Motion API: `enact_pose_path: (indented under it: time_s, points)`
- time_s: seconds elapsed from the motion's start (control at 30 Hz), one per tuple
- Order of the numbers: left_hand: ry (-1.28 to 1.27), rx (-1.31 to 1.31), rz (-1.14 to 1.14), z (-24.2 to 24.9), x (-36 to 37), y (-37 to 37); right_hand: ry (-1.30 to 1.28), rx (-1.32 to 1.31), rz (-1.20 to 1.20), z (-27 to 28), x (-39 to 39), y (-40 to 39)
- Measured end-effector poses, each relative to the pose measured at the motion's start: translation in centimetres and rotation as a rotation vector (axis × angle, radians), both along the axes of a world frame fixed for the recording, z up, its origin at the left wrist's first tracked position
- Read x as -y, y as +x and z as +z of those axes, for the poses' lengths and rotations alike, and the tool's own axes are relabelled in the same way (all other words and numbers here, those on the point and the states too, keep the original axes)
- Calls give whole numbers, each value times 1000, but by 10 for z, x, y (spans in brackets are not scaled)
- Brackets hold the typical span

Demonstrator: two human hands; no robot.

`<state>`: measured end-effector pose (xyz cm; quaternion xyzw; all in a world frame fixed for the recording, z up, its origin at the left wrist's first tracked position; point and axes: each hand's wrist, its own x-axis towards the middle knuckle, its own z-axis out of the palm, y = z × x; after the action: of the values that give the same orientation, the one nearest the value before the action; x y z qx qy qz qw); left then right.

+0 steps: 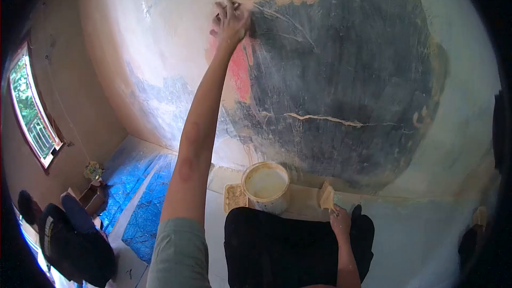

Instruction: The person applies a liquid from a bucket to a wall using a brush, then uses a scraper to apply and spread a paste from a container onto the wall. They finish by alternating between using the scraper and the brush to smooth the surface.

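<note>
My left hand (230, 21) reaches high against the painted wall (341, 69), beside the left edge of its large dark patch. Its fingers are bent and apart, slightly blurred, and I see no tool in them. Just below that hand a red patch (240, 77) shows on the wall. Low by my knee, my right hand (340, 223) is closed around the handle of a wide, flat paintbrush (326, 197) with pale tan bristles pointing up. Left of the brush stands a white bucket (265, 182) with pale liquid inside.
A small tan-stained tray (235, 197) sits left of the bucket. A long pale crack (320, 119) crosses the dark patch. Blue sheeting (136, 197) covers floor at left, near a person in dark clothing (74, 240). A window (33, 106) is in the left wall.
</note>
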<state>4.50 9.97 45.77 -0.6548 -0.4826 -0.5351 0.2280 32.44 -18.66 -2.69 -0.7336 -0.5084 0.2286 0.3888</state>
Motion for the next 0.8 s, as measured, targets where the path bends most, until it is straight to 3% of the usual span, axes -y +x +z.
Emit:
enact_pose_path:
  time_s: [0.07,0.17,0.27,0.4,0.67,0.73,0.8]
  points:
    - [-51,110,-84,4,-2,4,-42,-1,37,3,3,-1]
    - [124,-17,-29,-8,-6,1,-29,2,28,6,4,0]
    - [132,-113,-58,-46,6,-8,-115,-109,12,6,2,-2]
    - [127,-247,-81,-77,2,-31,-108,24,41,14,8,-3]
    - [158,-177,-43,-37,2,-28,-79,122,56,8,8,-4]
    - [324,-206,66,-28,-1,-26,-83,160,66,9,8,-3]
    - [343,-194,-6,-20,0,-29,-71,124,72,10,8,-3]
